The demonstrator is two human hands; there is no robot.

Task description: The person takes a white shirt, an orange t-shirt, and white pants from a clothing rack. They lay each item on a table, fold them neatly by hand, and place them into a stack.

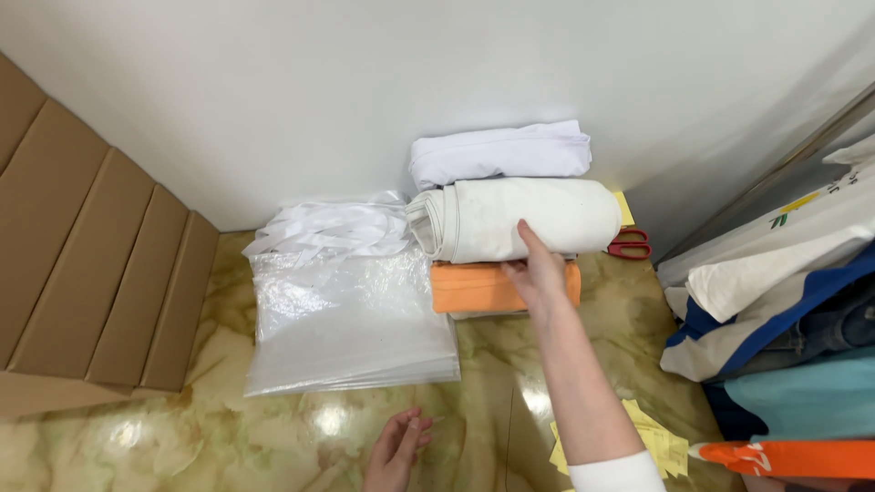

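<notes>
My right hand (538,271) reaches forward and rests its fingers on a cream rolled cloth (510,219). That roll lies on a folded orange cloth (483,287), and a folded white cloth (499,150) sits on top against the wall. Whether the hand grips the roll or only touches it, I cannot tell. My left hand (397,451) hovers low over the glossy marbled floor (273,437), palm up, fingers loosely apart and holding nothing. To the left of the stack lies a pile of clear plastic bags (351,314) with crumpled white plastic (333,226) behind it.
Flattened brown cardboard boxes (91,255) lean at the left. Red-handled scissors (631,244) lie by the wall right of the stack. White, blue and teal garments (775,292) pile up at the right. Yellow paper slips (661,445) and an orange strap (793,457) sit near my right arm.
</notes>
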